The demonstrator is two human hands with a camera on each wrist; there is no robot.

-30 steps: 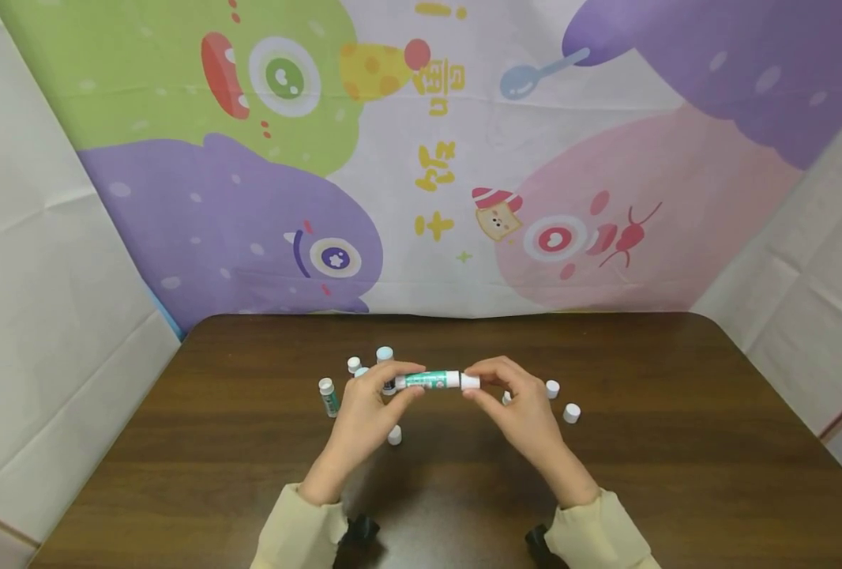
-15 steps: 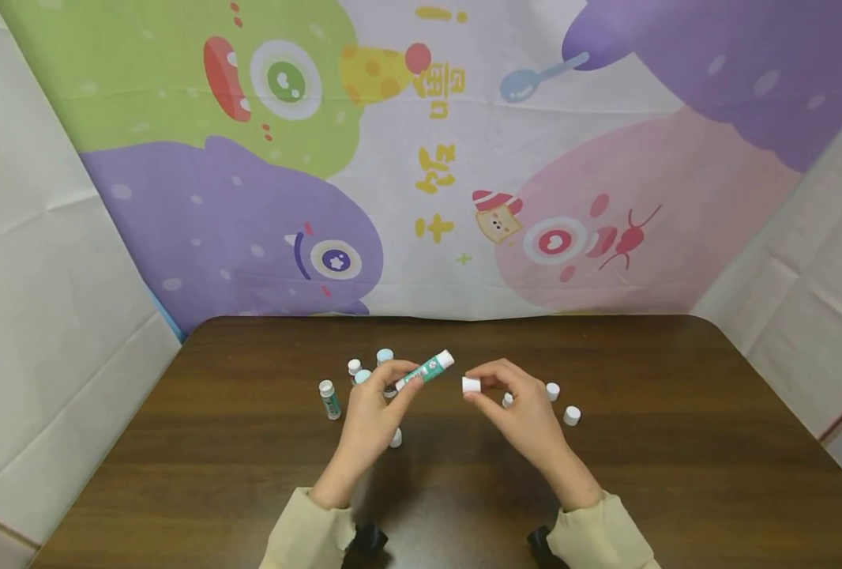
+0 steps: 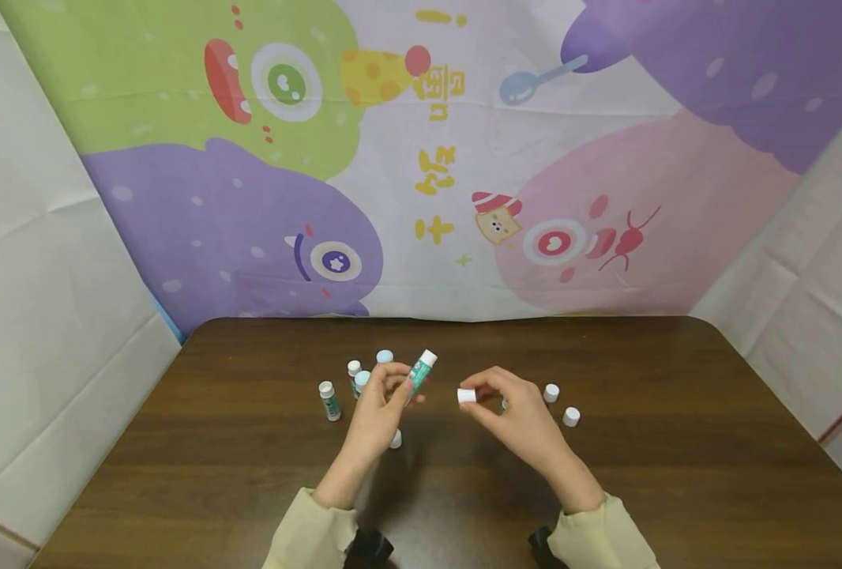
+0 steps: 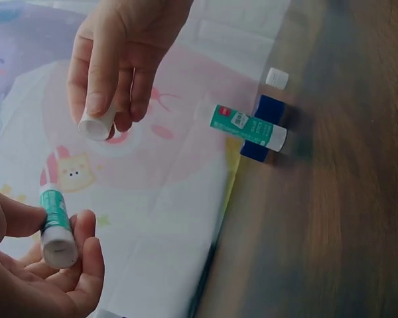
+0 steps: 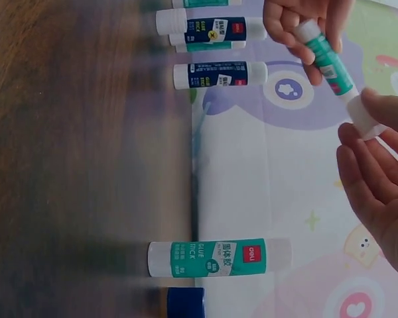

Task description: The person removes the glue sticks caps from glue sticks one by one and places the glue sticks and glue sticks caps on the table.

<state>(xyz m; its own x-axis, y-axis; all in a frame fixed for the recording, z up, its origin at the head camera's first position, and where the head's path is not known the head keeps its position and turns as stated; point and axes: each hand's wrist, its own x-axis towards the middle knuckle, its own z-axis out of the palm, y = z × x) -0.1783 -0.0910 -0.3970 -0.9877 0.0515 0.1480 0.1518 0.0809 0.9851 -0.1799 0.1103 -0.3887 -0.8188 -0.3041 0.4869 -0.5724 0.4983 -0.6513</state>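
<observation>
A green-labelled glue stick [image 3: 421, 373] is held by my left hand [image 3: 373, 411], thumb and fingers about its barrel. It tilts with its white upper end up and to the right. Thumb and fingertips of my right hand [image 3: 524, 415] pinch a white cap [image 3: 467, 396], a short gap from the stick in the head view. The left wrist view shows the cap [image 4: 96, 126] apart from the stick [image 4: 54, 211], with its round end facing the camera. In the right wrist view, the cap [image 5: 363, 118] lines up with one end of the stick [image 5: 333, 69].
Several glue sticks stand on the brown table [image 3: 250, 474] at the left, including a green one [image 3: 330, 401] and a navy one [image 5: 219, 75]. Another green stick [image 5: 219, 258] stands behind my right hand. Loose white caps [image 3: 571, 416] [image 3: 396, 439] lie on both sides.
The glue stick and cap were end to end; they are now apart. My left hand has turned the stick from level to steeply tilted, while the right hand has shifted slightly down.
</observation>
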